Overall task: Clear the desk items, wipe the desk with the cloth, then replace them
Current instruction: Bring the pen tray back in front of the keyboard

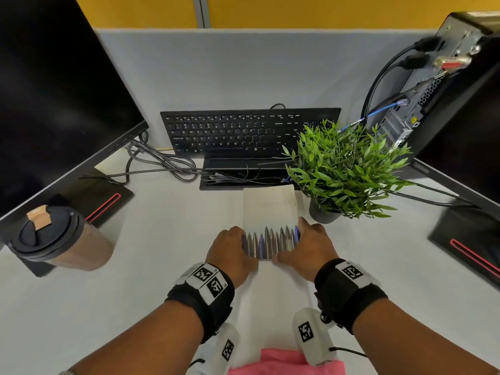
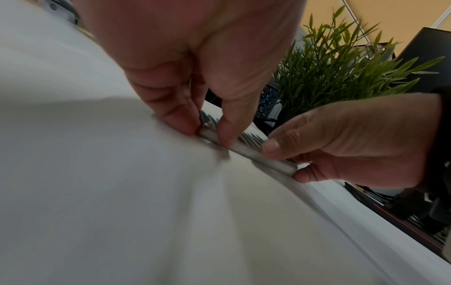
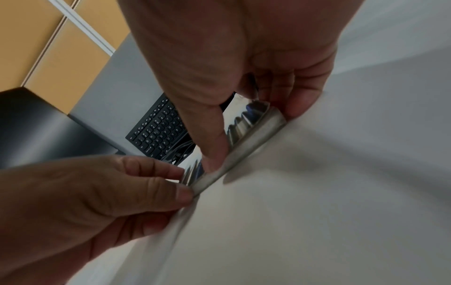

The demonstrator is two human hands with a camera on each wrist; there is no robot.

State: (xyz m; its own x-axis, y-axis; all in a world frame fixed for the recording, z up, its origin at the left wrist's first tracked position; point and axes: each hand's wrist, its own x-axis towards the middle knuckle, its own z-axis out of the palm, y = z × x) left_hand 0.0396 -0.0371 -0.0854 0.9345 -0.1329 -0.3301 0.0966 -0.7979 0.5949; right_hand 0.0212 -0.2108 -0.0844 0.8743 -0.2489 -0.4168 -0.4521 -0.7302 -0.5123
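A white book (image 1: 269, 209) with a silver spiked pattern along its near end lies mid-desk, just in front of the keyboard (image 1: 238, 133). My left hand (image 1: 232, 250) pinches its near left corner and my right hand (image 1: 305, 244) pinches its near right corner. In the left wrist view, the left hand's (image 2: 185, 104) thumb and fingers clamp the book's edge (image 2: 246, 151) low against the desk, with the right hand (image 2: 341, 146) beside it. In the right wrist view, the right hand (image 3: 244, 77) grips the same edge (image 3: 244, 148), opposite the left hand (image 3: 97, 192). A pink cloth (image 1: 284, 362) lies at the desk's near edge.
A lidded coffee cup (image 1: 62, 239) stands at the left by a black monitor (image 1: 54, 104). A potted green plant (image 1: 346, 169) stands just right of the book. A second monitor (image 1: 473, 131), a computer tower (image 1: 433, 90) and loose cables (image 1: 162, 163) line the back.
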